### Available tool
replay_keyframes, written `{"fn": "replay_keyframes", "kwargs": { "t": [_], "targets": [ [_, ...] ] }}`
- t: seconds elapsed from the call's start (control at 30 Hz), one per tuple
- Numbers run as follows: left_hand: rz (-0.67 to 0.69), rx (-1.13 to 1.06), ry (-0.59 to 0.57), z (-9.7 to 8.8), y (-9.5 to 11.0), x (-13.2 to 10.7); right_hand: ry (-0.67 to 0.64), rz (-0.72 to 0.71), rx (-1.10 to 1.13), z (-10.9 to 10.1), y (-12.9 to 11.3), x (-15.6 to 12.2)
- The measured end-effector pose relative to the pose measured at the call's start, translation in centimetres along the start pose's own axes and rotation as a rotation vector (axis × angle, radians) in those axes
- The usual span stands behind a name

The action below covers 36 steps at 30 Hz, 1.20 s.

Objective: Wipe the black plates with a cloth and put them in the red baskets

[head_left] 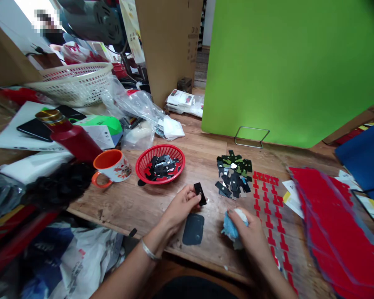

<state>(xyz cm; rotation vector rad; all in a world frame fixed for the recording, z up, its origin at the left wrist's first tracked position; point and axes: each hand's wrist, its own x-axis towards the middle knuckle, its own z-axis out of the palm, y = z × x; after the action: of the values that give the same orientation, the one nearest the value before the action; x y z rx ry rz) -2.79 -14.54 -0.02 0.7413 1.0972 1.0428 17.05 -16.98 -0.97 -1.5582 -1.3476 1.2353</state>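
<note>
Between its thumb and fingers my left hand (187, 201) holds a small black flat plate (202, 193) upright over the table. My right hand (249, 228) is closed round a crumpled light-blue and white cloth (232, 226), to the right of a dark rectangular pad (193, 229). That pad lies flat on the wood just below my left hand. Beyond both hands sits a loose pile of black plates (235, 182). A red plastic basket (137, 166) with more such plates stands to the left. Rows of red T-shaped pieces (269, 207) lie right of my right hand.
An orange-and-white mug (120, 168) and a dark red bottle (75, 139) stand at the left. Red sheets (333, 232) cover the table's right side. A green panel (286, 70) rises at the back, with a wire stand (252, 138) before it. A person is far back left.
</note>
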Motion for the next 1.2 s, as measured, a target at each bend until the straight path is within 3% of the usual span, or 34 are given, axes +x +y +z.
{"fn": "replay_keyframes", "kwargs": {
  "t": [0.13,0.23,0.3,0.4,0.47,0.57,0.93,1.2],
  "targets": [
    [-0.102,-0.109,-0.149,-1.3,3.0,-1.0,-0.072,0.039,0.124,-0.1,-0.4,-0.3],
    [-0.018,0.013,-0.101,-2.7,6.0,-0.7,-0.135,0.068,0.197,0.2,-0.4,-0.6],
    [0.122,0.301,0.010,-4.1,7.8,0.4,-0.178,0.130,0.223,0.4,-0.3,-0.8],
    [0.256,0.917,0.251,-6.7,9.5,3.0,-0.203,0.188,0.224,0.8,0.1,-1.0],
    [0.241,1.252,0.355,-8.2,9.9,4.8,-0.199,0.188,0.217,1.1,0.3,-1.2],
    [0.153,1.481,0.373,-9.5,9.7,6.6,-0.197,0.201,0.226,1.4,0.5,-1.3],
    [0.135,1.441,0.292,-11.4,8.8,8.0,-0.199,0.219,0.252,1.3,0.9,-1.1],
    [0.121,1.333,0.206,-11.2,9.4,8.5,-0.212,0.224,0.277,1.4,0.0,-1.5]
  ]
}}
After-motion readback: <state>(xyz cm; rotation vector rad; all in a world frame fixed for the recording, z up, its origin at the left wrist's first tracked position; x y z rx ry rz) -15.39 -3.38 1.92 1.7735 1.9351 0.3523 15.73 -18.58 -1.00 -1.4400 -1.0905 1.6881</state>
